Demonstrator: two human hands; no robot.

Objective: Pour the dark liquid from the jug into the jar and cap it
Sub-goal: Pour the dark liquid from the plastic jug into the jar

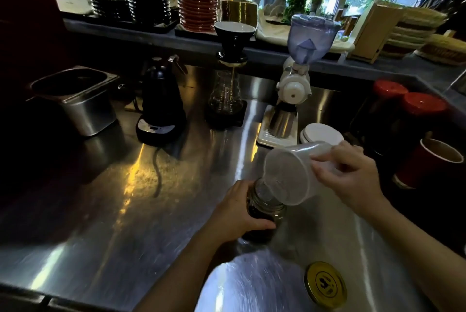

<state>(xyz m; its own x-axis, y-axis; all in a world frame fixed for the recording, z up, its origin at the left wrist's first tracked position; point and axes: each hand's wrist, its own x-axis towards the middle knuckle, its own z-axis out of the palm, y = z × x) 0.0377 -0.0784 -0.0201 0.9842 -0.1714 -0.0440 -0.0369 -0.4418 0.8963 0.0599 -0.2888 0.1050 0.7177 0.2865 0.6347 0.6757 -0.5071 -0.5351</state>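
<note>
A clear plastic jug (290,170) is tipped steeply leftward over the glass jar (271,209), its spout at the jar's mouth. My right hand (350,175) grips the jug from the right side. The jug looks see-through, with no dark liquid visible inside. The jar stands on the steel counter with dark liquid in it. My left hand (237,211) wraps around the jar from the left. A gold lid (325,285) with a black logo lies flat on the counter, near right of the jar, apart from both hands.
On the steel counter (106,211) behind stand a black kettle (161,102) on its base, a dripper over a glass server (227,95), a white grinder (295,79), a white scale (320,134) and a steel pan (78,100). Red-capped jars (403,110) and a red paper cup (428,163) stand at right.
</note>
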